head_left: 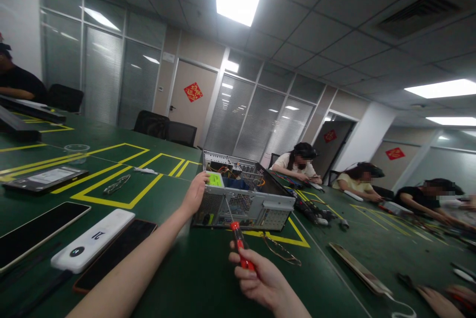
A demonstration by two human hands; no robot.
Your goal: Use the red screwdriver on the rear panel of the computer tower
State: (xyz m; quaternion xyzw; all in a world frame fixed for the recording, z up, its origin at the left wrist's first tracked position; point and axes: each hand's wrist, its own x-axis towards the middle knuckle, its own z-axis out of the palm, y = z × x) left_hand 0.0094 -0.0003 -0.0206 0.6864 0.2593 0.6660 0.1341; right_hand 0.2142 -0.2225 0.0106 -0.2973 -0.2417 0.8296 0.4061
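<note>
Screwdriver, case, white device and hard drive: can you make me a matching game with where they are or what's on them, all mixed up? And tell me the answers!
Things:
1. Screwdriver
2. Case
3. White device
4. Hard drive

Clues:
A. Has the number 21 on it
B. Just beyond the leftmost phone
C. Held in the right hand
D. The left hand is at its corner

Right pairs: 1-C, 2-D, 3-A, 4-B
</note>
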